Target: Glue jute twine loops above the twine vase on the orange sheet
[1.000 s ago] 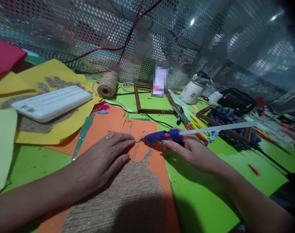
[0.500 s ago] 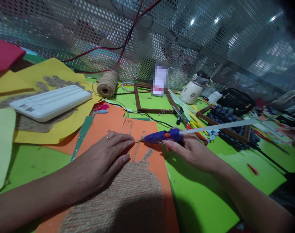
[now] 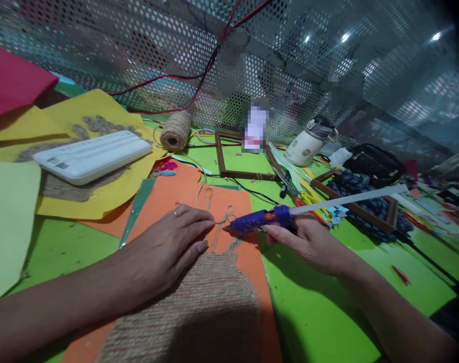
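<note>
My right hand is wrapped round a blue hot glue gun, with a long whitish glue stick coming out of its back end. The nozzle points left, just beside looped jute twine on an orange sheet. My left hand, a ring on one finger, lies over the sheet with its fingers together; a strand of the twine runs from its fingertips to the loop. Below both hands is a broad shape of closely laid twine rows, stuck on the sheet and partly in shadow.
Behind stand a twine spool, a brown frame and a white bottle. A white power bank lies on yellow paper at left. Scissors, another frame and a black bag crowd the right. A perforated metal panel closes off the back.
The glue gun's nozzle has shifted slightly down and away from the twine loop it was against. My left hand stays in place on the sheet. The whole view has moved a little.
</note>
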### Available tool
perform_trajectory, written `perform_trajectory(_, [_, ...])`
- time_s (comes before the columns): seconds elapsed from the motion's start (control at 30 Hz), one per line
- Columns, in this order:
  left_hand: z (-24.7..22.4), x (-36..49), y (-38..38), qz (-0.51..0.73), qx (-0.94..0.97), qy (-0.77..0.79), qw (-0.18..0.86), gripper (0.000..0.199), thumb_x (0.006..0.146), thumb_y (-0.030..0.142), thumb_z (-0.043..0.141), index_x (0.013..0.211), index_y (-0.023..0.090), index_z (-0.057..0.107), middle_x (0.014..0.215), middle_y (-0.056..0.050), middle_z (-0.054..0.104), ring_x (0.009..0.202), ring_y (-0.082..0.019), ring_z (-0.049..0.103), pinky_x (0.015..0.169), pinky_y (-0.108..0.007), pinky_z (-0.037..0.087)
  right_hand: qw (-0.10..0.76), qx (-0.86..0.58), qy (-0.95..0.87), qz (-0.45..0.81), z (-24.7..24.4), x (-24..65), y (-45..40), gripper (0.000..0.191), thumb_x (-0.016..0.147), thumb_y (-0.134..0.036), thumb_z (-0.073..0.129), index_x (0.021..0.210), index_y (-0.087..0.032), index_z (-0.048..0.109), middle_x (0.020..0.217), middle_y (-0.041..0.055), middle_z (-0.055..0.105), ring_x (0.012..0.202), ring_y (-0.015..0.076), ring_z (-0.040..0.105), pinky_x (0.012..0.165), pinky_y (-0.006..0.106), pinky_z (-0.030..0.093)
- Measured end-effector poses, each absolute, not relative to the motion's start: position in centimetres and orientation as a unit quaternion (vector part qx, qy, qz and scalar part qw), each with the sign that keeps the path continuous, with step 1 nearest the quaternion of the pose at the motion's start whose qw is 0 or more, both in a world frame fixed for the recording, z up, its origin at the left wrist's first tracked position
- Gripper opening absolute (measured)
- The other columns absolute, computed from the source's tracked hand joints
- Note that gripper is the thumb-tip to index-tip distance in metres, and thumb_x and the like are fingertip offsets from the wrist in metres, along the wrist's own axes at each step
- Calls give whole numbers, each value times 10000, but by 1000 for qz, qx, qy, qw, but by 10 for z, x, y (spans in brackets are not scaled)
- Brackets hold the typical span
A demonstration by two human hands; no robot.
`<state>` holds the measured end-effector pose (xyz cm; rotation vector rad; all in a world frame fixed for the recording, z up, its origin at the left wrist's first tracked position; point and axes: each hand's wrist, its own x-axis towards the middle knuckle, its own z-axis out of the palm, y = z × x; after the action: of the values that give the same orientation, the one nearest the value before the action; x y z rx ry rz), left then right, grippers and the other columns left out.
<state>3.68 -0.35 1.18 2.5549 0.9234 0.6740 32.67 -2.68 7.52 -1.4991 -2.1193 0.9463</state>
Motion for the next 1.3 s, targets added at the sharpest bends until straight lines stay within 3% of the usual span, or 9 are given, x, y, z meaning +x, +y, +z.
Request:
perform_trajectory(0.33, [14,38,-3,232,902,320,172,354,1040,346,448,1269,165,649,1248,-116,684,1134,-278,615,1009,-472,495,192,-541,-755,318,74,324,-26,329,1003,-446,526,931,-179,704,668,-3,528,589,147,451,530,288,342])
perform_trajectory(0.77, [14,39,-4,216,905,325,166,380,1031,353,449,1282,168,668,1275,-120,683,1162,-293,616,1043,-503,482,219,-541,-748,315,69,324,-25,341,998,-424,537,773,-186,630,590,-48,398,530,117,342,496,268,295])
perform_trajectory(0.9, [14,38,-4,210,909,324,157,409,1025,374,460,1305,148,655,1291,-140,672,1174,-309,613,1022,-525,501,208,-537,-760,301,69,324,-25,345,1017,-434,515,869,-179,694,604,-33,452,548,130,389,512,272,321])
perform_trajectory(1.3, [13,37,-4,223,904,326,165,390,1013,394,489,1286,179,665,1283,-127,679,1164,-306,622,1021,-519,518,205,-519,-768,315,75,323,-29,321,1005,-396,541,791,-199,678,593,-30,453,572,138,419,525,266,351])
